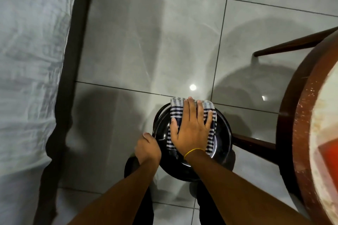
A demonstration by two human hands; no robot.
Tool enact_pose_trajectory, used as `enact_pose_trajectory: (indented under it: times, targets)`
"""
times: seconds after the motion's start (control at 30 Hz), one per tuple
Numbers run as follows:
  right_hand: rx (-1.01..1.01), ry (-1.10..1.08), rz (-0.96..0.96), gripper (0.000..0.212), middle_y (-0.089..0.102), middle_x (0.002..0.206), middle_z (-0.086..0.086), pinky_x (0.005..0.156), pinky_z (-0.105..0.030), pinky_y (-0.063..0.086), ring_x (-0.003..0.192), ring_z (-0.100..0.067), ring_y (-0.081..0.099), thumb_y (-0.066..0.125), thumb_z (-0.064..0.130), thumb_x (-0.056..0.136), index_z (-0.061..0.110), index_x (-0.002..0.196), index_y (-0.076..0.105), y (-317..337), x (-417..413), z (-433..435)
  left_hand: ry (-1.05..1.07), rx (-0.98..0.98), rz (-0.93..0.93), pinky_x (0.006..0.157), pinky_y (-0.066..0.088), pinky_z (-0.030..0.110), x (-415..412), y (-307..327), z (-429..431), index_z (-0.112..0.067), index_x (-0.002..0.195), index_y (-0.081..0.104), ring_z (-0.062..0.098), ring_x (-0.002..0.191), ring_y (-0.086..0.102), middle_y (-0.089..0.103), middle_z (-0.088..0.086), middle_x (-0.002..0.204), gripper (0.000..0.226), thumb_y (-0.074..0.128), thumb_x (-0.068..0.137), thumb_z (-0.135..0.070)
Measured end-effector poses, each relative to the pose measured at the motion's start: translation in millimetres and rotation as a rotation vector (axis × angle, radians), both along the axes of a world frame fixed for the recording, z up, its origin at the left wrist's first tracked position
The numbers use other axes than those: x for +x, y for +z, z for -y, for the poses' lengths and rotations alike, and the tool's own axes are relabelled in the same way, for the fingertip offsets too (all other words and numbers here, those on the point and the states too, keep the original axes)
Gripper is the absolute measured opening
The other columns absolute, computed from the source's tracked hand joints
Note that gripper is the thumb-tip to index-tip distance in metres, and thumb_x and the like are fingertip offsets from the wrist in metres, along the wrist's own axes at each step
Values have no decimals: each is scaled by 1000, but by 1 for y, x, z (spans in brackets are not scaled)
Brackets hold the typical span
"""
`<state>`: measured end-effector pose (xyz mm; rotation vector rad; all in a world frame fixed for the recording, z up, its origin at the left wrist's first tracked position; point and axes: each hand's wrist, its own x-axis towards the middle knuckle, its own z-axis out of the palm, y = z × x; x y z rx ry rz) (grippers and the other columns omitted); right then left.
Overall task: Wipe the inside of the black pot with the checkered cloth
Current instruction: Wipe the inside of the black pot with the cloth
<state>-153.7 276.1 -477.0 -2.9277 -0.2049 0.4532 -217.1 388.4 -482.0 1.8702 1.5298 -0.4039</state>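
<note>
A round black pot (222,144) is held above the tiled floor, in front of my body. A folded cloth (176,109) with dark blue and white checks lies over the pot's far rim and down into its inside. My right hand (191,128) presses flat on the cloth, fingers spread, with a yellow band on the wrist. At the pot's left rim my left hand (148,147) is closed around the edge, thumb up. The pot's bottom is mostly hidden under the cloth and hand.
A round wooden table (309,115) with dark legs (292,44) stands close on the right, one leg just right of the pot. A bed with a pale sheet (31,60) fills the left side. Grey floor tiles (155,42) lie ahead.
</note>
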Motion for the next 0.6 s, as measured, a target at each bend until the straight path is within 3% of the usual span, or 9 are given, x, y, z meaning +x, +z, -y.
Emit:
enact_pose_trajectory:
  times: [0.1,0.23,0.3,0.47,0.6]
  targets:
    - [44,153,40,82,34,178,-8,133,-68,14,166,-36,29,45,58,101,14,170,32,-8,-4,3,-75,76,15,77,52,49,-4,-6,-4,12,83,66,47,81,65,69,33,85,53,32,105,-22]
    - [153,729,43,81,35,178,-7,135,-65,6,166,-34,29,48,56,99,15,168,35,-12,-18,10,-96,99,29,74,47,42,-5,-8,-4,12,90,68,49,85,67,70,36,94,45,38,105,-17]
    - [153,854,43,78,35,178,-6,135,-63,2,166,-33,29,48,54,100,16,167,36,-11,-17,15,-96,101,29,75,47,42,-7,-9,-5,11,95,70,49,87,68,71,35,97,43,38,104,-17]
    - [138,909,51,76,36,179,-4,135,-64,7,167,-32,30,44,56,104,17,168,36,-6,-10,18,-22,119,42,72,45,41,-7,-9,-3,11,90,70,47,82,66,71,35,93,45,40,102,-20]
    - [139,737,68,82,31,181,-3,135,-65,15,170,-31,23,44,62,104,19,172,29,-10,-13,23,72,112,78,66,36,35,-8,-10,-1,5,74,65,35,64,53,65,28,75,51,35,94,-31]
